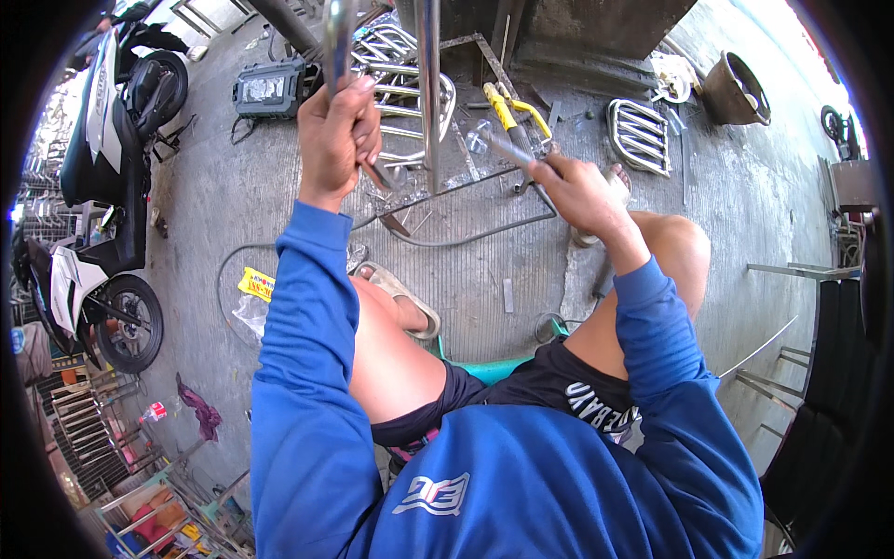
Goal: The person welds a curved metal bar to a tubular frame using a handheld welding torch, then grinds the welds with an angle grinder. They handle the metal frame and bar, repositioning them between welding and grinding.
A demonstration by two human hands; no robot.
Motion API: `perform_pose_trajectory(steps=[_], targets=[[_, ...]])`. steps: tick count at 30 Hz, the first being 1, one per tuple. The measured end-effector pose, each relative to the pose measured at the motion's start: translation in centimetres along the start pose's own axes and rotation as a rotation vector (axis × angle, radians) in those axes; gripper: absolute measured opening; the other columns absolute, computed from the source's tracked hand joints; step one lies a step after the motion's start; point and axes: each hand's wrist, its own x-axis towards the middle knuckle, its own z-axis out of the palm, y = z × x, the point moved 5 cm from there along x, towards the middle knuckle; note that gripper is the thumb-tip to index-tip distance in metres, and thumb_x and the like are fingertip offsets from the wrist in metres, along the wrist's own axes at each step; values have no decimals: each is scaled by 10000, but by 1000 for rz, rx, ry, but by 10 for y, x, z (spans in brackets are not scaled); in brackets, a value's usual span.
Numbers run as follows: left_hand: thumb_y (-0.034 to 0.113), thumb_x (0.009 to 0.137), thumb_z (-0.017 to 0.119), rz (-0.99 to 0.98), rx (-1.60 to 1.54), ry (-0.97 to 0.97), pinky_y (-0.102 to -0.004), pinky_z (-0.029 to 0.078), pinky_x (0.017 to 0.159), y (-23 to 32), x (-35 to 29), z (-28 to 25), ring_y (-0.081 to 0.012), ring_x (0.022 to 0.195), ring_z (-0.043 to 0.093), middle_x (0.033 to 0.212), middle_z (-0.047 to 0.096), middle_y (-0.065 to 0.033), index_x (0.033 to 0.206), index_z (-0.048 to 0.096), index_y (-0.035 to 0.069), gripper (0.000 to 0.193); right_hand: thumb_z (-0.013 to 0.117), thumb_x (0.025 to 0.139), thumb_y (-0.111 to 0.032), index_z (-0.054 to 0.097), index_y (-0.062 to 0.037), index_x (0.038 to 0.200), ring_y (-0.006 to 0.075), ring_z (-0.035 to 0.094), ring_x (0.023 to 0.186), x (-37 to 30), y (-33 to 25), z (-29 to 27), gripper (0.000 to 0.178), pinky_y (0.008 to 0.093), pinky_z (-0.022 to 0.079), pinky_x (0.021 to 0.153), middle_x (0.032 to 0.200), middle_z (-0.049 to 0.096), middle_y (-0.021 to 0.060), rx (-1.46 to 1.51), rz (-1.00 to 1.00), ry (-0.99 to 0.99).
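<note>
My left hand (340,140) is closed around a shiny metal tube (337,42) that runs up out of view. A flat, brownish end (375,177) sticks out below that fist; what it belongs to I cannot tell. Just right of it stands a second upright shiny tube (428,84); whether the two tubes join is out of view. My right hand (587,196) grips a silver-shafted hammer-like tool (507,149), its shiny head pointing up and left, apart from the tubes. Behind it on the floor lie a yellow-handled tool (500,104) and a bent yellow bar (533,116).
Bent tube racks (400,84) lie beyond my left hand, another rack (640,137) at the right. A grey toolbox (272,88), a brown bucket (736,90) and a motorcycle (107,140) stand around. A dark cable (447,244) crosses the floor before my feet.
</note>
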Motion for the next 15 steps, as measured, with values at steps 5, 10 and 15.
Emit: perform_pose_trajectory(steps=[5,10,15], targets=[[241,972,710,-65,113,52,-256,324,404,-31,7,4,-47,421,387,527,417,51,782,629,80,263,597,917,-199,746,21,1073,393,734,975,22,82,163,308,466,580,880,1006,750,244,-613,-131,-572],[271,931,786,-136,224,52,-258,317,416,-53,12,4,-45,411,363,499,407,65,734,650,82,305,614,894,-143,753,-20,1059,370,731,1019,14,152,303,249,465,585,914,1105,735,231,-432,-80,-315],[224,947,756,-159,206,-51,-256,299,417,-61,12,-6,-37,417,348,510,409,65,726,630,84,290,628,937,-262,754,-73,926,375,726,955,9,138,304,228,479,586,859,1013,728,181,-242,-35,-159]])
